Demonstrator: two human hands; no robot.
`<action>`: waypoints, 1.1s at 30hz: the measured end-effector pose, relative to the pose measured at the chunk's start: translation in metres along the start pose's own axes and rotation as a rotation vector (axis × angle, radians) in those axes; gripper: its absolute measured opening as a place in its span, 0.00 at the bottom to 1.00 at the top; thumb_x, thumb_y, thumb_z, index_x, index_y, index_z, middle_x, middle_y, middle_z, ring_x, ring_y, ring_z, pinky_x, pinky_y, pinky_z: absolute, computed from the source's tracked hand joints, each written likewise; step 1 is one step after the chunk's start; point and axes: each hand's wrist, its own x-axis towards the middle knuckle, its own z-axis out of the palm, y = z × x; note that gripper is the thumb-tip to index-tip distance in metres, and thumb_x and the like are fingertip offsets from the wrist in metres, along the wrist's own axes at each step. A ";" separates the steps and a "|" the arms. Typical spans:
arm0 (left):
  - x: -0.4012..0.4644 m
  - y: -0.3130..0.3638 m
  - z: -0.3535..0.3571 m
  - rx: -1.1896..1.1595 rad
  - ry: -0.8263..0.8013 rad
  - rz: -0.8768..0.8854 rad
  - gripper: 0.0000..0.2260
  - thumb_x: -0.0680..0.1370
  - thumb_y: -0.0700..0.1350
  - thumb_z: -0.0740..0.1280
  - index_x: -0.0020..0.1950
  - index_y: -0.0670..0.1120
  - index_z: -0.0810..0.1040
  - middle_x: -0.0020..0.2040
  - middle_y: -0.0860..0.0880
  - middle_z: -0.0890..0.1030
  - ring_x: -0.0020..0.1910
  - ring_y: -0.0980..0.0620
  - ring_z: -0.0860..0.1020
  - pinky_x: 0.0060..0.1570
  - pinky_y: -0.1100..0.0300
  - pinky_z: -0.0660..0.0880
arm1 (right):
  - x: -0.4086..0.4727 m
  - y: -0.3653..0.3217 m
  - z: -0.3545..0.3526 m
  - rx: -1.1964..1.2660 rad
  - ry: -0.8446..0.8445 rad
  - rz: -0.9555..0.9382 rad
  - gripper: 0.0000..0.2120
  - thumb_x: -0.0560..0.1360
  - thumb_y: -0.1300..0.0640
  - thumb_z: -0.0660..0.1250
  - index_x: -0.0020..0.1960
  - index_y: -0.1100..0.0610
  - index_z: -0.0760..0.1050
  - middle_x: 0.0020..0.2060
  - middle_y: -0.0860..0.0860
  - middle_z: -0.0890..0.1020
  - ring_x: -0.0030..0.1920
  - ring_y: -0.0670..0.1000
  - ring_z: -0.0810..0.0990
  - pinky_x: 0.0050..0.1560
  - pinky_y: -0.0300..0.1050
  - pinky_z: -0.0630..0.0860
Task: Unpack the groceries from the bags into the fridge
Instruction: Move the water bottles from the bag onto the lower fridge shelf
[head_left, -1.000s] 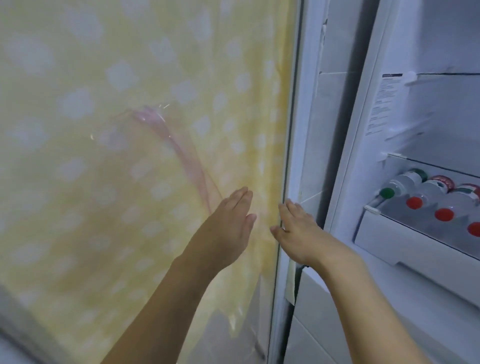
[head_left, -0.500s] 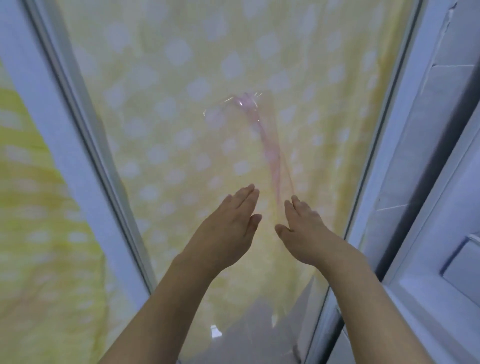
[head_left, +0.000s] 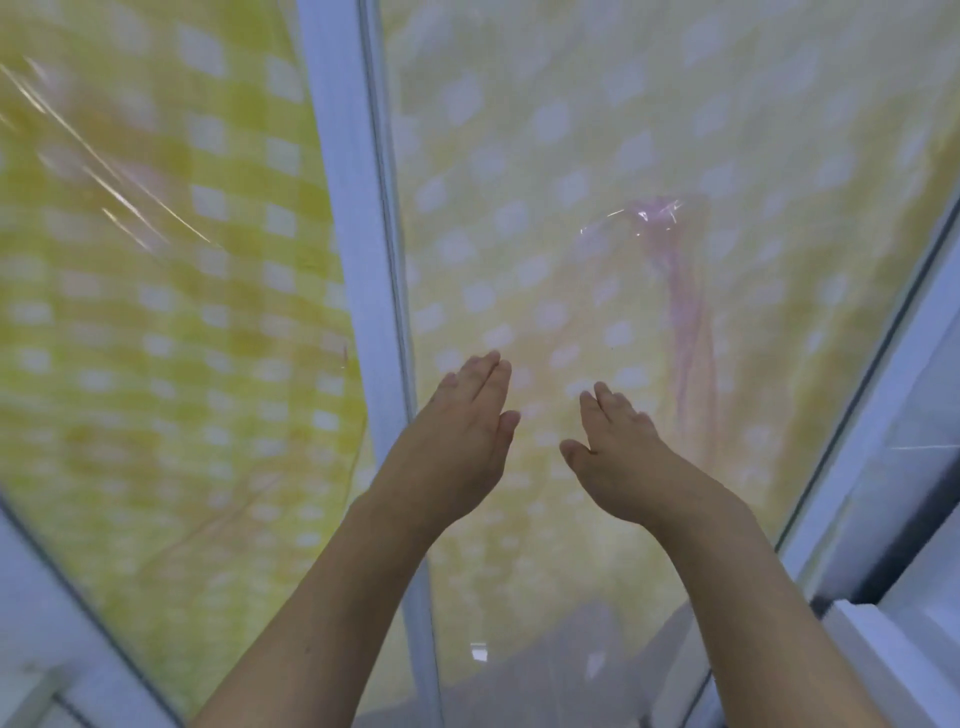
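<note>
Both of my hands are raised flat, holding nothing. My left hand (head_left: 462, 431) is stretched out with fingers together, just right of a white frame post (head_left: 358, 260). My right hand (head_left: 618, 452) is beside it, fingers slightly apart. Both are in front of a glossy pane (head_left: 597, 156) with a yellow and white checked pattern on it. No grocery bag or grocery item is in view. Only a white edge of the fridge (head_left: 914, 613) shows at the lower right.
A second yellow checked pane or cloth (head_left: 156, 312) fills the left side beyond the post. A pinkish streak with glints (head_left: 680, 312) shows in the right pane. A white frame (head_left: 872, 405) runs diagonally along the right.
The view has swung left: the fridge door shelf with its bottles has gone out of sight and the white post and left pane have come in. Both hands stay raised and flat.
</note>
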 end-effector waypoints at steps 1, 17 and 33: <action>-0.006 -0.007 -0.005 -0.003 0.015 -0.011 0.24 0.85 0.49 0.50 0.79 0.43 0.52 0.80 0.48 0.52 0.79 0.52 0.49 0.74 0.61 0.44 | -0.001 -0.010 0.001 -0.004 -0.001 -0.013 0.30 0.84 0.49 0.48 0.79 0.60 0.40 0.78 0.55 0.39 0.78 0.54 0.40 0.75 0.50 0.40; -0.152 -0.135 -0.093 0.089 0.103 -0.287 0.25 0.84 0.51 0.48 0.79 0.41 0.55 0.79 0.44 0.55 0.79 0.49 0.52 0.75 0.57 0.48 | -0.030 -0.211 0.036 -0.029 -0.030 -0.301 0.30 0.84 0.48 0.49 0.79 0.60 0.41 0.78 0.56 0.40 0.78 0.54 0.41 0.76 0.50 0.42; -0.359 -0.263 -0.198 0.203 0.200 -0.776 0.25 0.84 0.50 0.51 0.80 0.43 0.52 0.80 0.47 0.52 0.79 0.52 0.49 0.76 0.60 0.45 | -0.076 -0.460 0.107 0.004 -0.151 -0.794 0.29 0.84 0.49 0.48 0.79 0.59 0.42 0.78 0.54 0.40 0.78 0.54 0.40 0.75 0.50 0.41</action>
